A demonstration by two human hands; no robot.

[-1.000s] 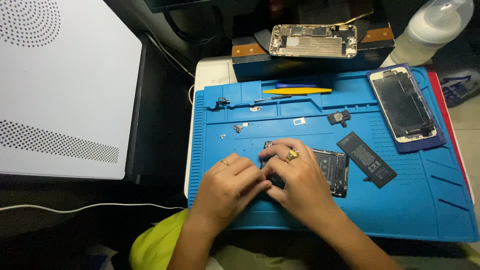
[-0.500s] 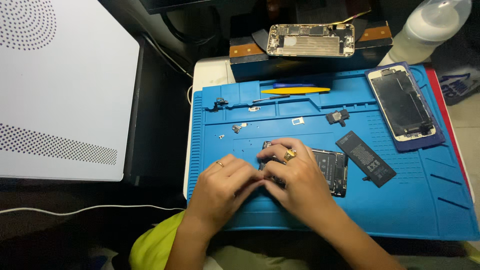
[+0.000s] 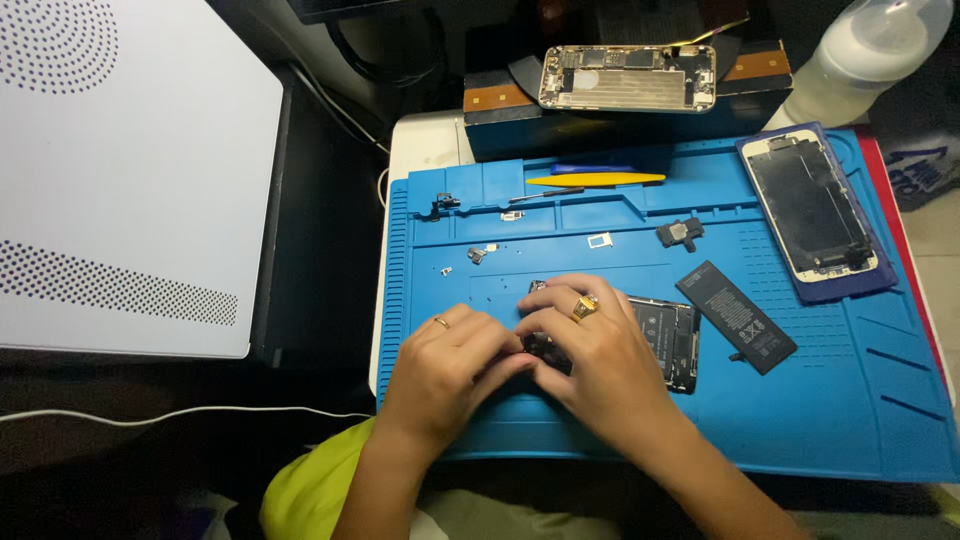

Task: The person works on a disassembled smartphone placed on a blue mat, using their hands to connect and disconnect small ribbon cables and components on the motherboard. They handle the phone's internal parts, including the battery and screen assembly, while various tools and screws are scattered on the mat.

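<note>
An opened phone body (image 3: 668, 338) with its insides showing lies on the blue repair mat (image 3: 860, 400). My left hand (image 3: 448, 365) and my right hand (image 3: 590, 355), which wears a gold ring, meet over the phone's left end, fingertips pinched together on it. What sits between the fingertips is hidden. A black phone battery (image 3: 737, 316) lies loose on the mat just right of the phone.
A phone screen panel (image 3: 812, 208) rests at the mat's far right. A second opened phone shell (image 3: 628, 77) sits on a dark box behind the mat. A yellow pry tool (image 3: 596, 180), small parts (image 3: 680, 232) and screws dot the mat. A white perforated case (image 3: 120, 170) stands left; white bottle (image 3: 870, 55) back right.
Both hands stay over the phone's left end; the fingers have shifted only slightly. The view has drifted a little.
</note>
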